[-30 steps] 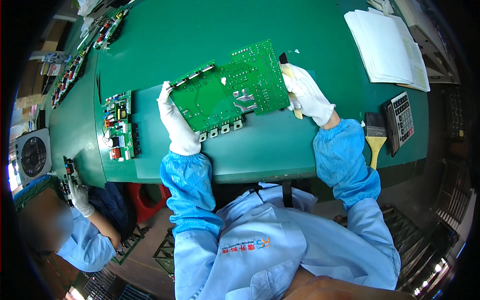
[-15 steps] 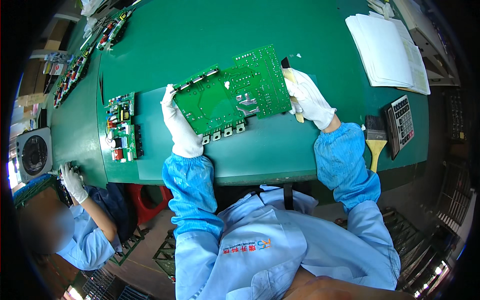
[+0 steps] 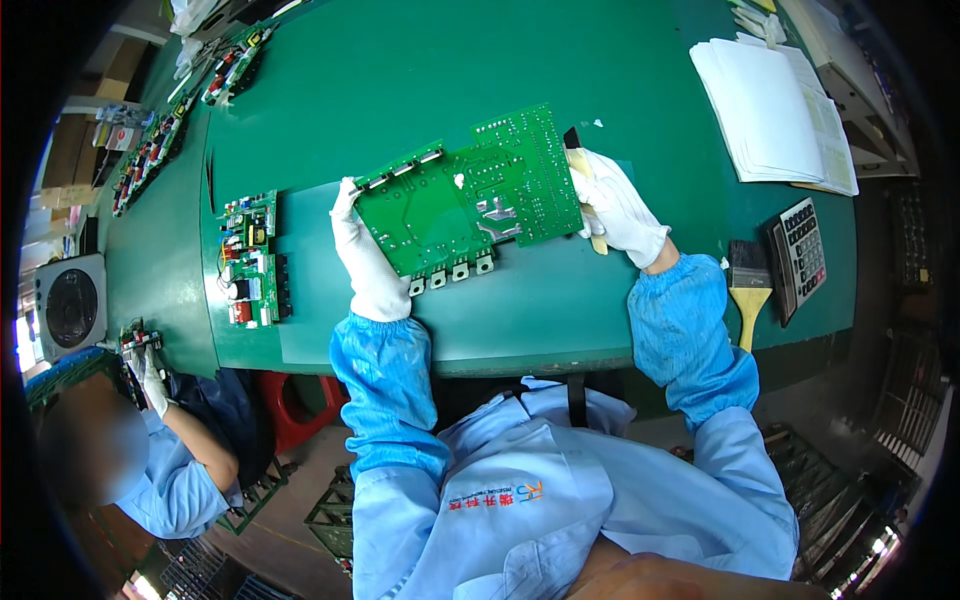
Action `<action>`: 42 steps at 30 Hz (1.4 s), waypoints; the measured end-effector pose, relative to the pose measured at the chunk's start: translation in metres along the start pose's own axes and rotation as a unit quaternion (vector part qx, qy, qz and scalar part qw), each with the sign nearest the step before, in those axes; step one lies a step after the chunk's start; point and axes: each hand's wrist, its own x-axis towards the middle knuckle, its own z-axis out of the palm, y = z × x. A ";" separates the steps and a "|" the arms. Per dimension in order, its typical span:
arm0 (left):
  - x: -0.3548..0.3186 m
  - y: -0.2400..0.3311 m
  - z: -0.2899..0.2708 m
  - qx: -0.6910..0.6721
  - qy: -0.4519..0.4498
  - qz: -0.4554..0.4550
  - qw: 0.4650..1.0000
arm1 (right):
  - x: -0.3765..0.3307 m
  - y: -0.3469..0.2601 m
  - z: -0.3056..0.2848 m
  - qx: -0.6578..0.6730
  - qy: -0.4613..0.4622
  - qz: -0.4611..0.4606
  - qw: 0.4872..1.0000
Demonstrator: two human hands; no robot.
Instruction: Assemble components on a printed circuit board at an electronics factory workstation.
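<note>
A green circuit board point(image 3: 430, 215) is held tilted above the bench, its soldered underside showing. Metal-tabbed components stick out along its near edge, and a row of dark parts lines the far left edge. My left hand point(image 3: 368, 255), in a white glove, is closed on the board's left end. My right hand point(image 3: 622, 212), gloved too, is closed at the right edge around a small brush point(image 3: 599, 244) with a pale handle and a black tip. The right fingers also appear to touch the board, though they are partly hidden behind it.
Another circuit board point(image 3: 250, 260) lies component side up at left. More boards point(image 3: 150, 155) line the far left. At right are a wide paintbrush point(image 3: 748, 285), a calculator point(image 3: 800, 255) and stacked papers point(image 3: 765, 110). A co-worker's gloved hand point(image 3: 152, 380) holds a board beyond the left corner.
The board in my hands has shifted slightly nearer and to the right, with both hands keeping hold. The co-worker's hand has moved, and more of the board there shows.
</note>
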 end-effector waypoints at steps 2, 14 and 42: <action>-0.005 0.002 0.008 0.010 -0.002 0.005 1.000 | 0.000 0.002 -0.002 0.002 -0.010 -0.008 1.000; -0.003 0.001 0.002 0.004 0.001 -0.010 1.000 | 0.000 -0.002 0.002 0.006 -0.009 -0.002 1.000; -0.001 -0.005 -0.009 -0.004 -0.243 -0.058 0.968 | 0.003 -0.002 0.008 0.196 0.083 0.001 0.977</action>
